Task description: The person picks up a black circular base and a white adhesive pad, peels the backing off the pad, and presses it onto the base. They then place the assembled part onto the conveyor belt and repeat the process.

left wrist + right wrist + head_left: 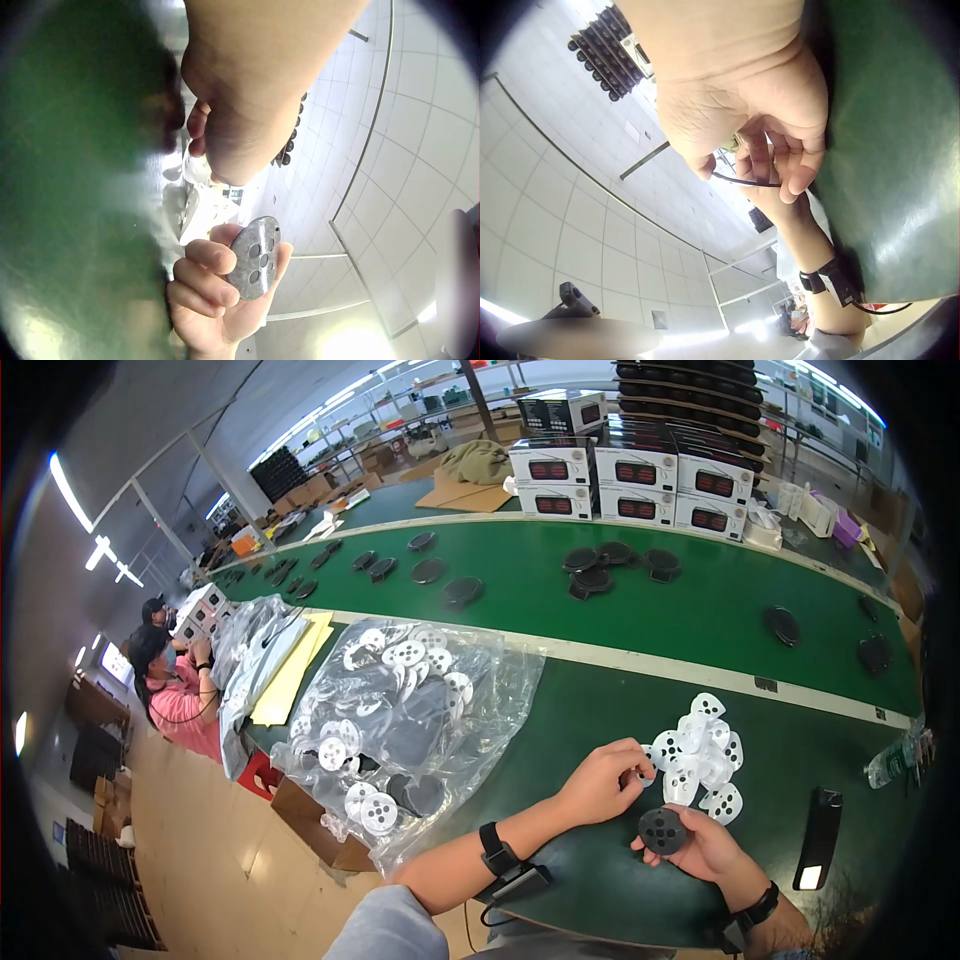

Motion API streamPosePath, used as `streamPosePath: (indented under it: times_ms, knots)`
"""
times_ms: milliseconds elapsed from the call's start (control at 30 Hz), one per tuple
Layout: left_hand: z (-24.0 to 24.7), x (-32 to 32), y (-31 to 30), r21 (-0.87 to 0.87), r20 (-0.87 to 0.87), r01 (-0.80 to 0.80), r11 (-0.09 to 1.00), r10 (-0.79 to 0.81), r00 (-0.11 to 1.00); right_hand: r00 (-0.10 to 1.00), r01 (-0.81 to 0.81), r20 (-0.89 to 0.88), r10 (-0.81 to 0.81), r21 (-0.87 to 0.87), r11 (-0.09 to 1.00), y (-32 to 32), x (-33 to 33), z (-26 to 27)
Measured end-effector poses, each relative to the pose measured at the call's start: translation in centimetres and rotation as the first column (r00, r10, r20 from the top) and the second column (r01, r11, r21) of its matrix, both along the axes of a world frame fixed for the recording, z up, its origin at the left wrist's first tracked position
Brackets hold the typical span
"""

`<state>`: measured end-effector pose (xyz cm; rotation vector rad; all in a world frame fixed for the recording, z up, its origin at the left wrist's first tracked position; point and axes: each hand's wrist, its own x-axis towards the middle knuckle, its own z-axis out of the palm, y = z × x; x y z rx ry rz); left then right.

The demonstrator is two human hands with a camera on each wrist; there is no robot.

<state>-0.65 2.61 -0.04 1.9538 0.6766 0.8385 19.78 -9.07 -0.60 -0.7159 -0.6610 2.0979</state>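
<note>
My right hand (712,850) holds a round dark disc (662,831) with several holes by its edge, face up, low over the table. The left wrist view has the disc (255,259) tilted between the thumb and fingers of that hand (206,292); the right wrist view has it edge-on as a thin dark line (746,181). Just left of it, my left hand (605,785) has curled fingers and pinches a white piece (648,764) at the fingertips. Beside both hands lies a loose pile of white rounded pieces (712,765) with dark holes.
A clear plastic bag (500,710) of white and dark discs lies left. At right are a black device (818,840) and a bottle (890,760). Black round parts (462,591) sit on the green belt (540,610), boxes (633,468) behind it. A person in pink (180,695) is far left.
</note>
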Motion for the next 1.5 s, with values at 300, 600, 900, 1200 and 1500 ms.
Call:
streamPosePath:
  times_ms: [300, 600, 900, 1200, 1500]
  knots:
    - [-0.29, 0.04, 0.1, 0.002, 0.026, 0.01, 1.0, -0.01, 1.0, 1.0, 0.005, 0.017, -0.005, 0.005, 1.0, 0.01, 0.08, -0.23]
    - [-0.35, -0.01, 0.06, 0.014, 0.03, 0.008, 1.0, -0.008, 1.0, 1.0, 0.01, 0.01, -0.01, 0.004, 1.0, -0.03, 0.07, -0.42]
    - [-0.06, -0.05, 0.04, 0.047, 0.011, -0.017, 0.999, 0.016, 1.0, 1.0, 0.003, 0.01, -0.003, 0.015, 1.0, -0.06, 0.04, -0.38]
    - [-0.05, -0.05, 0.26, 0.047, 0.016, -0.002, 0.999, 0.001, 1.0, 1.0, -0.001, 0.017, 0.0, 0.025, 1.0, 0.05, 0.01, -0.19]
    - [-0.13, -0.07, 0.07, 0.033, 0.004, 0.008, 0.999, -0.009, 1.0, 1.0, 0.003, 0.017, -0.003, 0.022, 1.0, -0.08, 0.09, -0.25]
